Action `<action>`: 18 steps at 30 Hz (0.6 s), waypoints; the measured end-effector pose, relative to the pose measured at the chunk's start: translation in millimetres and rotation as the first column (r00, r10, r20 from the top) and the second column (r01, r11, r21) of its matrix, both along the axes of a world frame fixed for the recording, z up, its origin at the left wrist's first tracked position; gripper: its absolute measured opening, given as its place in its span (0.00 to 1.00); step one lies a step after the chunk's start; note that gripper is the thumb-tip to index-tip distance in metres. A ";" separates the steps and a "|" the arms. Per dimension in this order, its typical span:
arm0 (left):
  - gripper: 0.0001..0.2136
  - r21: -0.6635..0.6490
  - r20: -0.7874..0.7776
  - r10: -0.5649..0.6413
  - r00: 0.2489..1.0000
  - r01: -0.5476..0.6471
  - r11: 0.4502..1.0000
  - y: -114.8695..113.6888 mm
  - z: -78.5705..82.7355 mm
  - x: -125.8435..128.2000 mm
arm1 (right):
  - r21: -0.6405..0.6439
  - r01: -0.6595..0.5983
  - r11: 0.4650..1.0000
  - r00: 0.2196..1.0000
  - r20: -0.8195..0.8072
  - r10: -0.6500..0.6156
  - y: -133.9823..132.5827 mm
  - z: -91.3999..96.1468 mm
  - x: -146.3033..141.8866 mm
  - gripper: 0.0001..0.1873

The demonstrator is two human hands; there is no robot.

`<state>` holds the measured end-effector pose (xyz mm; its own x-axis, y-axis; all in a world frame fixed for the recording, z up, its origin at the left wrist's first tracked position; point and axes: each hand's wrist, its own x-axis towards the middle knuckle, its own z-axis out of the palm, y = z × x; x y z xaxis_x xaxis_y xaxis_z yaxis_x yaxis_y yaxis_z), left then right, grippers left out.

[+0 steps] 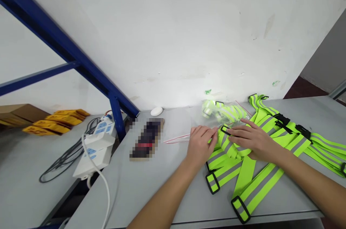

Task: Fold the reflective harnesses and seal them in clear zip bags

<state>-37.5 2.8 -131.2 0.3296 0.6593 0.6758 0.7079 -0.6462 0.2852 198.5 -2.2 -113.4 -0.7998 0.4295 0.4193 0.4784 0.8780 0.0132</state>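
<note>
My left hand (200, 146) and my right hand (252, 140) both lie on a folded part of a fluorescent yellow-green reflective vest (259, 182), which has grey reflective stripes and black buckles. My left fingers curl against the fold's left side, and my right hand presses across its top. Loose straps of the vest spread right and toward me. Just behind my hands lies a clear zip-seal plastic bag (216, 117), its near edge close to my left fingertips. Another folded yellow-green reflective item (225, 112) shows inside it.
The grey table (140, 193) runs along a white wall. On it are a pixelated dark item (147, 139) and a white oval object (156, 111). A white power strip (97, 153) with cables sits lower left, beside a blue metal frame (67, 52) and yellow stacked pieces (54, 122).
</note>
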 end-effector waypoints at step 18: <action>0.05 0.201 0.085 -0.101 0.991 0.082 0.976 -4.4 6.7 1.8 | -0.061 -0.076 0.995 0.970 -0.235 0.060 5.1 -0.2 3.2 0.40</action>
<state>-35.8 -1.6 -124.5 0.3106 0.4805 0.8201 0.6194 -0.7568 0.2089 201.8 2.8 -113.6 -0.7122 0.4119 0.5685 0.4005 0.9034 -0.1528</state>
